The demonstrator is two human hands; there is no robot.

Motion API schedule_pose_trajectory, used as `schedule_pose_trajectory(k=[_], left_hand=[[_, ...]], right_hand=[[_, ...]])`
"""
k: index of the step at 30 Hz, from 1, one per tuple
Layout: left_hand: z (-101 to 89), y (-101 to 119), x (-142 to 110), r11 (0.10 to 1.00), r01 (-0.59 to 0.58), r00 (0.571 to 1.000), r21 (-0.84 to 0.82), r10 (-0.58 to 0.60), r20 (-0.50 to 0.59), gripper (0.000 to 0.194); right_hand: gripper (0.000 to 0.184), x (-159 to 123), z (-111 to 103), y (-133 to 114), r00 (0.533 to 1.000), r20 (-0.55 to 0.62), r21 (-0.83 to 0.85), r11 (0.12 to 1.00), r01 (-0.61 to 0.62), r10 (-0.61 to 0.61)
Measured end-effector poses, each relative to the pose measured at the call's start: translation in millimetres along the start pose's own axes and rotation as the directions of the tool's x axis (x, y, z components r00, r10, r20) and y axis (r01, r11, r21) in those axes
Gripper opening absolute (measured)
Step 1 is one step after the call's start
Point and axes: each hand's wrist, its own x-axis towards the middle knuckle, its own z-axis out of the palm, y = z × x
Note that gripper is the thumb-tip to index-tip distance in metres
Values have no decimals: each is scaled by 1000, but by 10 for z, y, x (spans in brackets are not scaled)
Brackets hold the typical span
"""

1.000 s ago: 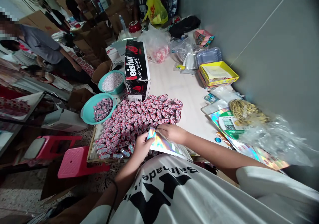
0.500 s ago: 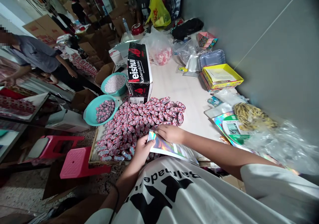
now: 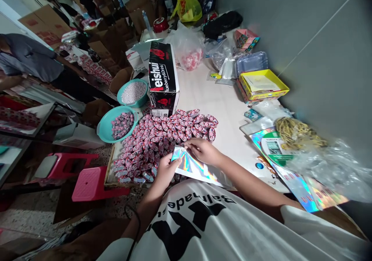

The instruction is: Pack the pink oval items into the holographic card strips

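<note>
A shiny holographic sheet (image 3: pixel 193 166) with a pale border lies tilted in front of my shirt. My left hand (image 3: pixel 167 171) grips its left end, thumb on top. Over the sheet's upper edge, my right hand (image 3: pixel 203 150) has its fingers bent and brought together at the tips; whatever may be between them is too small to make out. Just beyond both hands, many small oval pink-and-red packed pieces (image 3: pixel 157 137) stand crowded on the table (image 3: pixel 229 129).
A black carton (image 3: pixel 164 71) stands behind the pieces. Two turquoise basins (image 3: pixel 101 131) sit at the table's left edge, above pink stools (image 3: pixel 87 183). Rightward lie a yellow box lid (image 3: pixel 263 84), tangled rubber bands (image 3: pixel 296 133), and more holographic sheets (image 3: pixel 303 191). A person (image 3: pixel 31 59) stands at left.
My right hand has lifted slightly and its fingers have drawn together at the sheet's upper edge. The left hand keeps its hold. The view has shifted a little.
</note>
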Motion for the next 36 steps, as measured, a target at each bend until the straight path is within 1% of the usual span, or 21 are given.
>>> schedule_pose_trajectory(k=[2,5,9,13,17,20,22,25,28,31,33,36], left_hand=[[0,-36,18,998,18,1000,-56,-18,-6,31],[-13,-40,56,995,55,998,-82,-52,39,30],[-25,44,106,996,88,993,-14,-86,78,34],[3,141,114,995,95,987,-24,-91,130,27],[34,186,90,996,91,989,3,-90,116,22],[42,151,84,995,98,990,11,-98,106,21],[42,101,86,994,112,988,-1,-111,111,22],[45,26,89,991,130,984,-18,-126,127,22],[49,-10,92,993,120,984,-9,-118,135,19],[49,-12,101,995,102,983,11,-103,153,21],[50,-12,109,994,107,981,11,-107,159,21],[62,-28,118,991,133,981,-9,-130,146,20]], right_hand=[[29,-71,-70,-14,998,24,-4,998,55,-55],[31,-157,-123,15,983,129,-111,983,146,-132],[32,-176,-154,68,963,209,-231,948,217,-170],[31,-118,-210,70,949,247,-289,919,267,-198],[32,-72,-219,50,931,293,-340,887,312,-216],[33,-78,-193,55,913,333,-368,859,356,-235],[33,-95,-181,69,906,357,-371,856,361,-227],[31,-121,-174,99,911,370,-350,880,320,-184],[30,-143,-157,133,915,372,-313,907,282,-156],[28,-176,-120,166,921,361,-296,919,261,-145],[28,-205,-88,189,919,367,-305,914,267,-146],[30,-253,-35,229,908,380,-338,887,316,-178]])
